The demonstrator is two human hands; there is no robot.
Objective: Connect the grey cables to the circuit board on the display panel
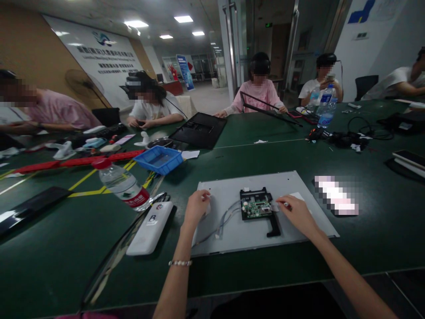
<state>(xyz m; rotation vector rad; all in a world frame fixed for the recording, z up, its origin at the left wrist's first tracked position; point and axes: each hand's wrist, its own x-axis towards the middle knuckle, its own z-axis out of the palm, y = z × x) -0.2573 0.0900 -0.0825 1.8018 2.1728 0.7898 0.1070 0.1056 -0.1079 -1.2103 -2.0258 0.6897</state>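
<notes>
A grey flat panel (226,241) lies on the table before me. Near its middle sits a green circuit board (257,209) in a black plastic bracket (274,223), with thin grey cables (226,217) running left from it across the panel. Over the panel's left side, my left hand (198,206) has its fingers curled together; whatever is in them cannot be made out. My right hand (295,213) is closed in a pinch just right of the board, beside a small pale piece (275,205) at the bracket's edge. A white sheet (300,197) lies partly behind that hand.
Left of the panel are a white power bank (151,228), a water bottle (128,186) and a blue tray (159,159). A bright phone-like object (336,195) lies to the right. Across the table, several people sit; one holds a black frame (265,110) beside a black panel (201,129).
</notes>
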